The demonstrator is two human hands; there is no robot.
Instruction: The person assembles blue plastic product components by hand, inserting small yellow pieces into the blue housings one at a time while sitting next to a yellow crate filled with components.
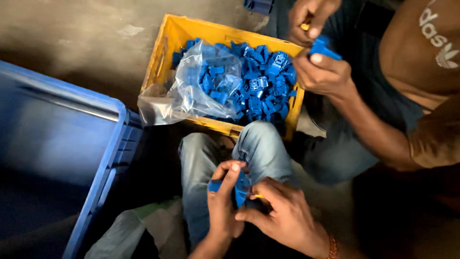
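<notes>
Gripping blue plastic clip (238,188), seemingly upright, both hands (254,211).

Dim, slightly blurred (corners darkest).

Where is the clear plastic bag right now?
Head view, upper centre: the clear plastic bag lies over the left side of the yellow crate, on the blue parts.

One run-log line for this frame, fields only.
left hand: grips blue plastic part | right hand: on same part | yellow crate: blue parts, clear bag | co-worker's hands: another blue part
</notes>
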